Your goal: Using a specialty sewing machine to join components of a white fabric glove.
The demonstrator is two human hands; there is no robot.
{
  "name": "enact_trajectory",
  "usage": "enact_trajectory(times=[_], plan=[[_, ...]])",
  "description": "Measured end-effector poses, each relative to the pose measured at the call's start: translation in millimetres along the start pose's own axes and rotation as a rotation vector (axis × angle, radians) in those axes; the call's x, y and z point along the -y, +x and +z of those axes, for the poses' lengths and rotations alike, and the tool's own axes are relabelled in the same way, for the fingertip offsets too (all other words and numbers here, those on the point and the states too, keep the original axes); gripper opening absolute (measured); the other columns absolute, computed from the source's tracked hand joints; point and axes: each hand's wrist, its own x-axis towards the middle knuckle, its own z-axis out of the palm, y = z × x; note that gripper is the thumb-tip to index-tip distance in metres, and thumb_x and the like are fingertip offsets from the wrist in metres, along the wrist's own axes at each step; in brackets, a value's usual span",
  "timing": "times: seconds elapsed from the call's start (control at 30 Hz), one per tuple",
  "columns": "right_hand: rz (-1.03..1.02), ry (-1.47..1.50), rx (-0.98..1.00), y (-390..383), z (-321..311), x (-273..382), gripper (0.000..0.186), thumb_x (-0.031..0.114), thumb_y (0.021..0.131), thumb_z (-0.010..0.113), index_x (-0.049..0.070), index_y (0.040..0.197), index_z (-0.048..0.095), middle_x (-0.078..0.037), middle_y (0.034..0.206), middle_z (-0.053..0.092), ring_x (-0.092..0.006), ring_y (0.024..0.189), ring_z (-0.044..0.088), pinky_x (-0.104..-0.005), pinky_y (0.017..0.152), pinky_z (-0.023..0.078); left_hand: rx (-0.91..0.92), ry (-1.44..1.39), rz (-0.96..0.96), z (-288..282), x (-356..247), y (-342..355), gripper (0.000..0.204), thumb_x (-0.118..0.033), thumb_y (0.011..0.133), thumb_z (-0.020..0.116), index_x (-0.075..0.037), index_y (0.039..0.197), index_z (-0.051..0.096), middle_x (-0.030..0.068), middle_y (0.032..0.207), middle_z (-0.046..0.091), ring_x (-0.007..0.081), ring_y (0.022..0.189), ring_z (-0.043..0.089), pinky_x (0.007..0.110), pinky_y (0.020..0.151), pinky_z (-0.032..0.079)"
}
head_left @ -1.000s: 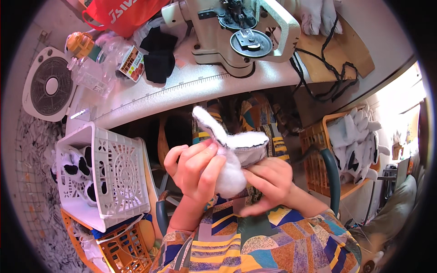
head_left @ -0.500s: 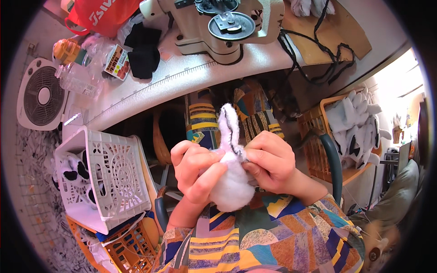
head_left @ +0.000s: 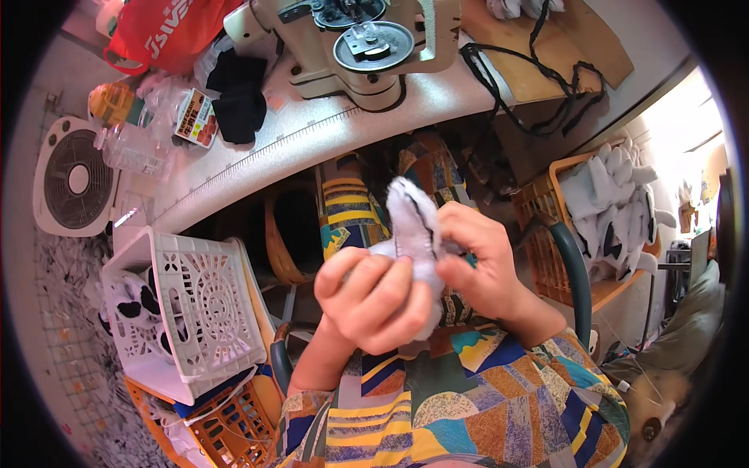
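A white fluffy plush piece stands up between my hands above my lap. A dark seam line runs along its narrow upper part, which ends in a rounded tip. My left hand is closed around its lower part and covers much of it. At the right edge of the piece, my right hand has its thumb and curled forefinger against the fabric, with a gap between them. Some of its fingertips are hidden behind the plush.
A sewing machine stands on the white table. Dark cords lie at the far right. White plush pieces fill an orange basket at right. At left are a white crate and a fan.
My left hand has moved right and wrapped around the plush piece's lower part. The piece has turned, showing its seam more broadly. My right thumb and forefinger have spread from their pinch.
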Motion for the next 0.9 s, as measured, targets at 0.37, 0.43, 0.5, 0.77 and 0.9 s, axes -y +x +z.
enact_trajectory(times=[0.37, 0.43, 0.5, 0.77, 0.9], plan=[[0.09, 0.072, -0.578, 1, -16, -27, 0.025, 0.014, 0.099, 0.05, -0.006, 0.104, 0.063, 0.001, 0.087, 0.061, -0.0038, 0.075, 0.049, -0.0194, 0.069, 0.04, 0.229, -0.142, -0.229, 6, 15, -22, 0.013, -0.002, 0.07, 0.063, -0.004, 0.083, 0.066, 0.0081, 0.096, 0.067, 0.0267, 0.097, 0.066, 0.038, 0.08, 0.048], [0.053, -0.048, -0.585, 0, -18, -29, 0.02, 0.012, 0.097, 0.051, -0.005, 0.092, 0.059, -0.001, 0.082, 0.056, -0.0069, 0.071, 0.046, -0.0223, 0.065, 0.038, 0.481, -0.043, -0.298, 0, 19, -22, 0.013, -0.003, 0.069, 0.062, -0.004, 0.082, 0.066, 0.0067, 0.098, 0.067, 0.027, 0.103, 0.063, 0.039, 0.082, 0.048], [-0.045, -0.134, -0.583, 2, -16, -32, 0.024, 0.011, 0.095, 0.055, -0.002, 0.075, 0.052, -0.004, 0.071, 0.047, -0.0108, 0.063, 0.041, -0.0258, 0.057, 0.034, 0.401, 0.078, -0.313, -9, 19, -16, 0.021, 0.0, 0.069, 0.06, -0.004, 0.089, 0.065, 0.0068, 0.105, 0.067, 0.0285, 0.105, 0.061, 0.041, 0.085, 0.047], [-0.181, -0.175, -0.219, 2, 11, -22, 0.016, 0.012, 0.088, 0.061, -0.001, 0.08, 0.057, -0.013, 0.08, 0.056, -0.0286, 0.069, 0.054, -0.036, 0.063, 0.043, 0.047, -0.461, -0.612, 25, 6, 15, 0.019, -0.007, 0.082, 0.067, 0.002, 0.098, 0.062, 0.0153, 0.094, 0.062, 0.0312, 0.085, 0.06, 0.036, 0.076, 0.047], [-0.151, -0.109, -0.167, 5, 4, -22, 0.019, 0.017, 0.087, 0.064, 0.001, 0.079, 0.059, -0.011, 0.08, 0.057, -0.0273, 0.07, 0.055, -0.0352, 0.063, 0.043, 0.052, -0.507, -0.732, 30, 4, 12, 0.01, -0.002, 0.081, 0.068, 0.0, 0.086, 0.059, 0.0111, 0.075, 0.054, 0.0247, 0.064, 0.054, 0.033, 0.057, 0.043]])
